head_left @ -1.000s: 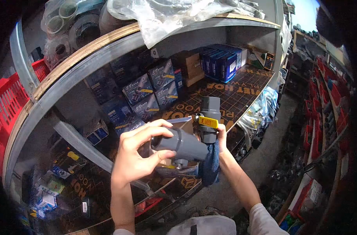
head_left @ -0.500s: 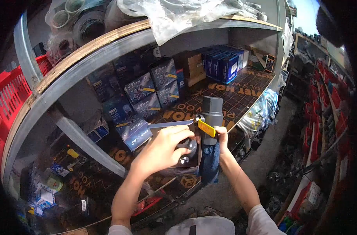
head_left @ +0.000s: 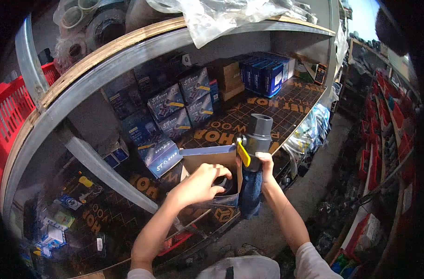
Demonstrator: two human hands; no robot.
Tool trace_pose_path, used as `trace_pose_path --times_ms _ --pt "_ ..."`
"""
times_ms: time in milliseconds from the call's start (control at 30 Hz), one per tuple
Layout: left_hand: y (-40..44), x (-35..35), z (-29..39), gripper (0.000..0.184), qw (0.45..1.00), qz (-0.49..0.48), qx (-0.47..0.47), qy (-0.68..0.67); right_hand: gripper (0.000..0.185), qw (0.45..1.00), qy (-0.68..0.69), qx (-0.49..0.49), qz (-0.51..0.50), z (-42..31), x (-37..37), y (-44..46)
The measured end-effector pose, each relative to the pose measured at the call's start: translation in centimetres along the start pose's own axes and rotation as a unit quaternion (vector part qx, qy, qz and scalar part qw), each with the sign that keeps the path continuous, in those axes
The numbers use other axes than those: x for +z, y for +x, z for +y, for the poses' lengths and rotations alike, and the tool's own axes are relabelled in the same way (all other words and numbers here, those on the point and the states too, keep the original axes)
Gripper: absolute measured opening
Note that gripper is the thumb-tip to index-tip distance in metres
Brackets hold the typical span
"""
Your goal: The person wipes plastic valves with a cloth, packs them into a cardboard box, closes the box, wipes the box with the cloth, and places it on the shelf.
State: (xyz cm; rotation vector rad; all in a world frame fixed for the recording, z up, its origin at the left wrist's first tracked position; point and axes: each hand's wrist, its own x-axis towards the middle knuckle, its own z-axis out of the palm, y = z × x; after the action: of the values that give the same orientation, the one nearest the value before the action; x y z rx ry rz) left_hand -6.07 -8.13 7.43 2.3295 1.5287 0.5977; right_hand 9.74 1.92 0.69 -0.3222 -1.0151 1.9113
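One hand, the right hand, is clamped on a grey valve, long axis near upright, top leaning slightly right, yellow handle slanting down. The left hand curls at a dark fitting inside an open carton, grip unclear. Blue cloth hangs below the valve.

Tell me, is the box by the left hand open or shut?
The box is open: its flap is lifted back, and the left hand reaches inside.
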Motion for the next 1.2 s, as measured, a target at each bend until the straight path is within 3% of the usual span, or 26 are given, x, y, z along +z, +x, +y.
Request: trace_pose_path --times_ms 67,133,200,300,367,433,500,567,600,633,700,733,833,867,1000,1133,1200 --pt "0.0 -0.7 -0.1 0.030 1.000 -0.019 -0.001 -0.012 0.063 0.994 -0.070 -0.050 -0.060 -0.3 0.1 -0.1" --pt "0.2 -1.2 -0.4 0.033 0.996 -0.069 0.024 -0.044 0.055 0.993 -0.068 -0.089 -0.035 0.0 0.6 -0.4" --pt "0.1 -1.0 0.2 0.034 0.997 -0.061 0.003 -0.049 0.043 0.989 -0.050 -0.133 -0.037 0.2 0.5 -0.4" --pt "-0.1 -0.2 -0.4 0.035 0.997 -0.042 -0.004 -0.069 0.039 0.987 -0.083 -0.136 -0.024 0.1 0.6 -0.8" --pt "-0.4 -0.6 -0.3 0.032 0.998 -0.021 0.021 -0.046 0.044 0.990 -0.079 -0.118 -0.023 0.2 0.2 -0.9" --pt "-0.8 -2.1 -0.2 0.026 0.999 0.036 0.013 -0.036 0.051 0.956 -0.180 -0.229 0.031 0.5 0.2 -0.9" --pt "-1.4 -3.6 0.7 0.023 0.988 0.135 -0.022 -0.074 0.058 0.959 -0.181 -0.215 0.033 0.2 0.3 -1.3" --pt "-1.8 -5.1 2.1 0.021 0.970 0.166 -0.110 -0.137 0.056 0.925 -0.275 -0.256 0.057 -0.4 1.0 -1.6" --pt "-1.6 -5.0 2.4 0.022 0.949 0.236 -0.056 -0.200 0.058 0.905 -0.328 -0.264 0.063 -0.9 1.4 -1.9" --pt "-1.7 -5.5 3.1 0.027 0.945 0.232 -0.058 -0.224 0.058 0.905 -0.328 -0.264 0.062 -1.3 2.0 -2.1" --pt "-1.2 -5.5 4.4 0.036 0.952 0.232 0.025 -0.200 0.061 0.828 -0.448 -0.327 0.079 -1.7 3.1 -2.4" --pt "-1.2 -5.6 5.5 0.053 0.962 0.187 0.005 -0.198 0.064 0.818 -0.462 -0.336 0.064 -1.6 3.2 -2.4" --pt "0.0 -3.4 5.1 0.064 0.969 0.248 0.005 0.010 0.062 0.815 -0.477 -0.322 0.070 -1.2 4.2 -2.3" --pt "0.5 -2.7 5.1 0.059 0.955 0.296 -0.008 0.018 0.061 0.817 -0.481 -0.309 0.078 -0.8 4.3 -2.2" --pt "1.1 -0.8 2.2 0.049 0.939 0.340 -0.050 -0.023 0.058 0.803 -0.506 -0.303 0.086 -0.2 4.6 -1.2" --pt "0.9 -0.7 2.5 0.071 0.920 0.378 -0.059 -0.081 0.059 0.798 -0.500 -0.318 0.106 0.6 5.6 0.5" --pt "-0.6 -0.8 4.0 0.070 0.912 0.403 -0.060 -0.046 0.059 0.801 -0.497 -0.319 0.103 0.4 5.9 1.0"
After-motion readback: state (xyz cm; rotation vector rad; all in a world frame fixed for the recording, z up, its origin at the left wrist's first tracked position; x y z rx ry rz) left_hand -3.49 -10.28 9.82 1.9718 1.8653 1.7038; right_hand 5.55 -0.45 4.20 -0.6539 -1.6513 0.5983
